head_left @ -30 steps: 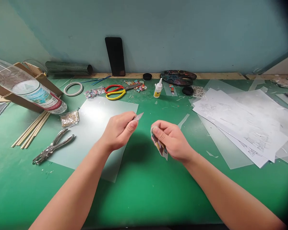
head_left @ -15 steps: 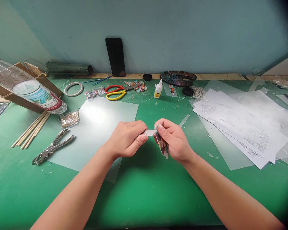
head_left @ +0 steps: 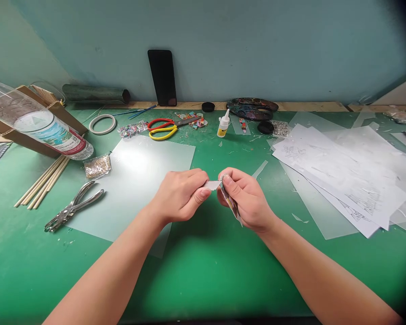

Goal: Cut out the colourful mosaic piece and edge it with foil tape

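Observation:
Both hands meet over the green table at mid-view. My left hand [head_left: 182,194] is closed, thumb and fingers pinching a narrow whitish strip [head_left: 212,185] that spans the gap toward the other hand. My right hand [head_left: 245,196] is closed round a thin patterned piece [head_left: 232,205], dark with lighter patches and a pale edge, which slants down below the fingers. At the right fingertips the strip and the patterned piece come together; whether they are joined is hidden. A small glue bottle [head_left: 223,125] stands upright beyond the hands.
Scissors [head_left: 162,128] lie at the back beside colourful scraps. On the left are a hole punch [head_left: 72,207], sticks [head_left: 42,183], a tape roll [head_left: 102,124] and a leaning plastic bottle [head_left: 50,131]. Drawn paper sheets [head_left: 338,167] overlap on the right. A phone [head_left: 162,77] leans on the wall.
The patterned piece has turned in my right hand and now shows more edge-on, its lower tip farther right. Both hands keep almost the same place and grip.

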`<state>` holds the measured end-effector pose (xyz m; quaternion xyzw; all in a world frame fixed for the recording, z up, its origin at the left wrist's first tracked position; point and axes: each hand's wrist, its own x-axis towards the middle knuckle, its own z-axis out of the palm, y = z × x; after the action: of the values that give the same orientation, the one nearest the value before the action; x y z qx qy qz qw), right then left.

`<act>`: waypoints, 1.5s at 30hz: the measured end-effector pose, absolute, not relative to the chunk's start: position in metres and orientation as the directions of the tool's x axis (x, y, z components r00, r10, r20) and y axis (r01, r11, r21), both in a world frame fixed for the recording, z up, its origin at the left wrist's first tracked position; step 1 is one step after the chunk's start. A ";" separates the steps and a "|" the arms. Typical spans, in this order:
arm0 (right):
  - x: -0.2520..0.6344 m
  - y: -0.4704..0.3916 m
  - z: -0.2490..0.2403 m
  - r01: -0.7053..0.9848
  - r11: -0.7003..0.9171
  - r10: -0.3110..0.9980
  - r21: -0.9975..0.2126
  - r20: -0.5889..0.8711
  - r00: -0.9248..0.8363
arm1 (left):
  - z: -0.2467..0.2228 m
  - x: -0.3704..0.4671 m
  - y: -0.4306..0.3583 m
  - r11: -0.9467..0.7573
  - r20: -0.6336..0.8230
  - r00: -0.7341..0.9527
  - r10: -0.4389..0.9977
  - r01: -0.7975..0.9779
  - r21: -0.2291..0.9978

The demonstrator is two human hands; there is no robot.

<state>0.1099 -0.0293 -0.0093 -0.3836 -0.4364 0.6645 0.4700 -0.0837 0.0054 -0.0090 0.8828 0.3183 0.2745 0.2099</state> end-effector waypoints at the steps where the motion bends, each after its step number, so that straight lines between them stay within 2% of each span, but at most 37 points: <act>1: 0.110 -0.029 -0.010 -0.291 -0.178 0.959 -0.940 -0.099 -0.267 | -0.009 -0.084 0.006 -0.707 0.351 0.646 0.678 0.446 0.549; 16: 0.117 -0.026 -0.011 -0.262 -0.194 0.923 -0.945 -0.085 -0.375 | -0.010 -0.085 0.006 -0.683 0.337 0.660 0.672 0.376 0.626; 19: 0.113 -0.032 -0.008 -0.264 -0.197 0.914 -0.944 -0.080 -0.397 | -0.010 -0.086 0.008 -0.675 0.318 0.656 0.684 0.404 0.618; 23: 0.101 -0.043 -0.003 -0.196 -0.260 0.828 -0.946 -0.113 -0.550 | -0.010 -0.091 0.014 -0.623 0.279 0.597 0.753 0.508 0.595; 26: 0.100 -0.044 -0.002 -0.224 -0.228 0.878 -0.947 -0.101 -0.467 | -0.010 -0.095 0.016 -0.621 0.326 0.564 0.758 0.472 0.626; 31: 0.110 -0.033 -0.005 -0.242 -0.109 0.967 -0.964 -0.046 -0.252 | -0.011 -0.095 0.012 -0.701 0.422 0.622 0.660 0.306 0.644; 36: 0.111 -0.033 -0.006 -0.242 -0.078 0.972 -0.967 -0.020 -0.232 | -0.012 -0.093 0.010 -0.722 0.432 0.659 0.615 0.251 0.645; 45: 0.111 -0.032 -0.006 -0.224 -0.074 0.977 -0.972 -0.026 -0.213 | -0.012 -0.090 0.009 -0.728 0.415 0.679 0.605 0.262 0.633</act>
<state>0.1106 -0.0319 -0.0058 -0.3960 -0.4755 0.6166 0.4867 -0.0897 0.0090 -0.0122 0.8747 0.2480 0.3145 0.2729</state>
